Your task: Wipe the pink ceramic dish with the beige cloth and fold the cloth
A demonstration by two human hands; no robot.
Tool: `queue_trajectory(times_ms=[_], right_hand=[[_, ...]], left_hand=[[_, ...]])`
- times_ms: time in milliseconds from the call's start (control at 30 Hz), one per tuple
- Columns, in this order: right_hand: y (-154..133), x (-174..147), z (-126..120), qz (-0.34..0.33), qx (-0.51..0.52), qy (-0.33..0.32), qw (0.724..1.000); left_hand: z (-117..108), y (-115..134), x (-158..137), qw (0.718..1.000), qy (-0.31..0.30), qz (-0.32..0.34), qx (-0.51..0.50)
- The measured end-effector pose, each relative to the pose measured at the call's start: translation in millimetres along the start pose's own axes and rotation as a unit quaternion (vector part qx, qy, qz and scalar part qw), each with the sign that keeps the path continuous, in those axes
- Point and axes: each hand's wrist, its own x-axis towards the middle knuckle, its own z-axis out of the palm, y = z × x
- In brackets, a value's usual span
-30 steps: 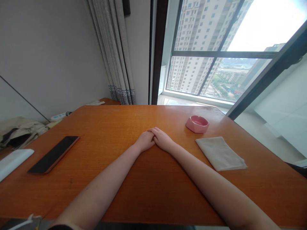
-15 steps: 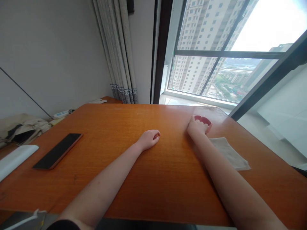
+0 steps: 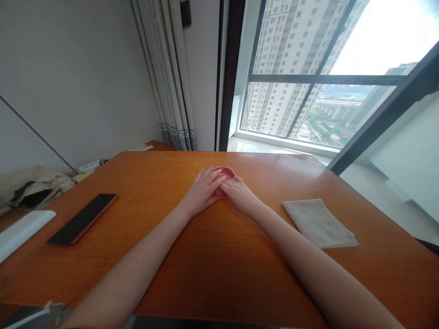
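Note:
A small round pink dish [image 3: 225, 172] with a raised rim is at the middle of the table's far half, partly covered by both hands. From the left, my left hand [image 3: 203, 188] grips its side, with the fingers reaching over the rim. My right hand [image 3: 239, 193] has hold of the dish from the right, its fingers bent over the near rim and touching the left fingers. What lies inside the dish is mostly hidden. To the right of my right forearm lies a folded light-grey cloth [image 3: 321, 224].
A dark phone-like slab [image 3: 83, 219] lies on the brown wooden table [image 3: 157, 178] at left, near a white object [image 3: 25, 230] at the edge. Beyond the table are a bundle of cloth [image 3: 41, 185], a power strip [image 3: 91, 166], a curtain [image 3: 171, 82] and a window.
My right hand has carried the pink dish leftward from the far right to the middle. My left hand, loosely curled before, has moved slightly left and taken hold of it.

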Motion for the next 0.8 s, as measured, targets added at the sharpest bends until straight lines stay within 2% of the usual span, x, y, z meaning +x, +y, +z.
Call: queue_trajectory(times_ms=[67, 133, 233, 300, 400, 467, 567, 667, 733, 800], right_hand=[[-20, 2, 1, -0.066, 0.01, 0.02, 0.998], [-30, 3, -1, -0.09, 0.022, 0.055, 0.994], [-25, 1, -9, -0.049, 0.036, 0.122, 0.991], [-12, -6, -16, 0.002, 0.03, 0.124, 0.992], [14, -33, -24, 0.082, -0.017, 0.043, 0.996], [32, -62, -28, 0.168, -0.06, -0.017, 0.984], [55, -115, -37, 0.329, -0.123, -0.104, 0.93], [75, -163, -43, 0.479, -0.145, -0.201, 0.842], [83, -183, -44, 0.509, -0.119, -0.227, 0.822], [86, -189, -45, 0.503, -0.102, -0.239, 0.825]], left_hand=[[-11, -5, -7, 0.998, -0.048, 0.029, -0.005], [-20, -13, -16, 0.998, -0.065, 0.018, -0.003], [-32, -35, -30, 0.998, -0.044, -0.041, 0.036], [-42, -57, -39, 0.992, -0.026, -0.1, 0.077], [-56, -96, -57, 0.972, -0.012, -0.196, 0.13], [-61, -119, -69, 0.959, -0.008, -0.239, 0.15], [-63, -142, -83, 0.95, -0.01, -0.272, 0.156], [-60, -147, -87, 0.947, -0.014, -0.286, 0.143], [-57, -145, -86, 0.948, -0.023, -0.288, 0.135], [-55, -142, -84, 0.948, -0.028, -0.288, 0.133]])
